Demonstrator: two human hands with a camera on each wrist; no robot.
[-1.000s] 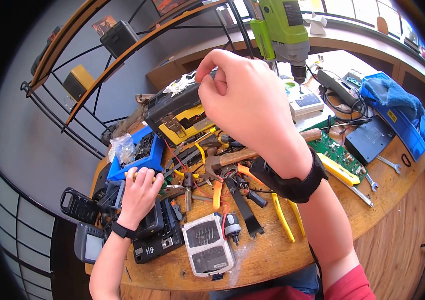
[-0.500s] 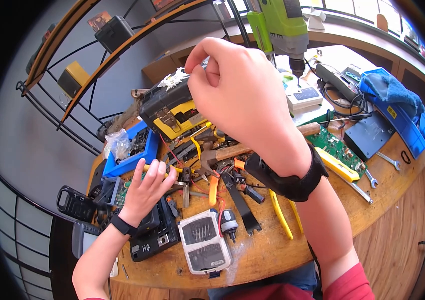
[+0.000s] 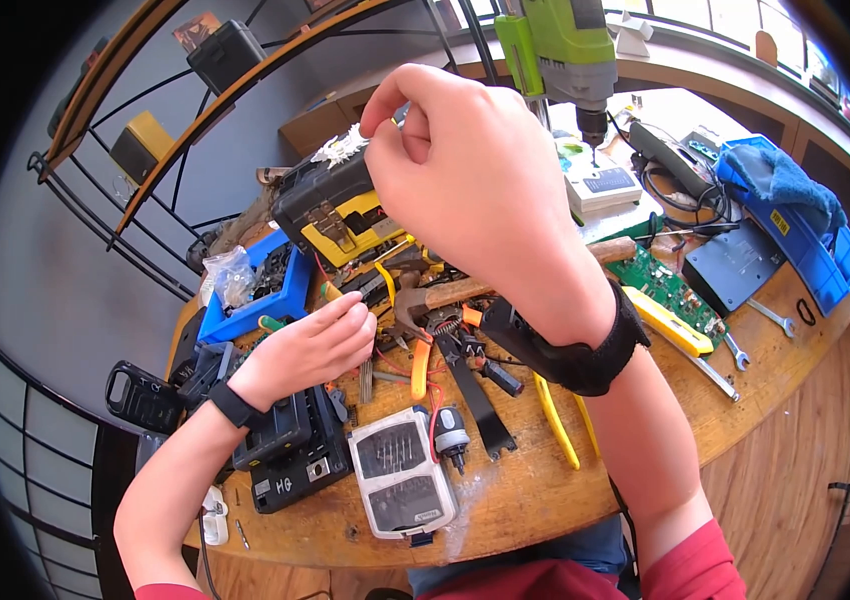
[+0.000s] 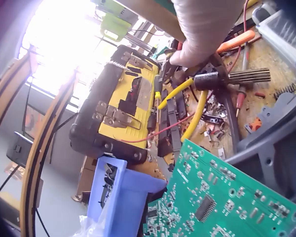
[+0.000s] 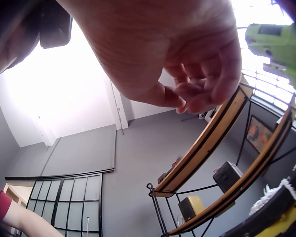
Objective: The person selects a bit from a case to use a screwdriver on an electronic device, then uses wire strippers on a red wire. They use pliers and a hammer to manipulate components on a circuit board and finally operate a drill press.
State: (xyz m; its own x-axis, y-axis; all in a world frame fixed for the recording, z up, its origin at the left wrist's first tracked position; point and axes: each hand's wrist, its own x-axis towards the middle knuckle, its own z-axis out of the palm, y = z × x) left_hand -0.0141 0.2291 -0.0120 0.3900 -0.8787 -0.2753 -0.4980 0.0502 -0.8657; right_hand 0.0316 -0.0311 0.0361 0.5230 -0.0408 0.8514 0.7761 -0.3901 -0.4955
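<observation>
My left hand reaches over the cluttered workbench, fingers together and pointing right. It grips a tool whose green-and-orange handle end pokes out beyond the knuckles; the rest is hidden by the hand. In the left wrist view, part of this hand is close over yellow-handled pliers and a fluted metal tool. My right hand is raised high in front of the black-and-yellow toolbox. Its fingers curl in towards the thumb, with nothing visible between them.
A claw hammer lies mid-bench, with a drill bit case in front. Blue bins stand at left and right. A green drill press rises at the back. A green circuit board lies at left.
My left hand has moved right across the bench, from beside the blue bin towards the hammer, and its fingers have swung to the right. The right hand stays raised, nearly still.
</observation>
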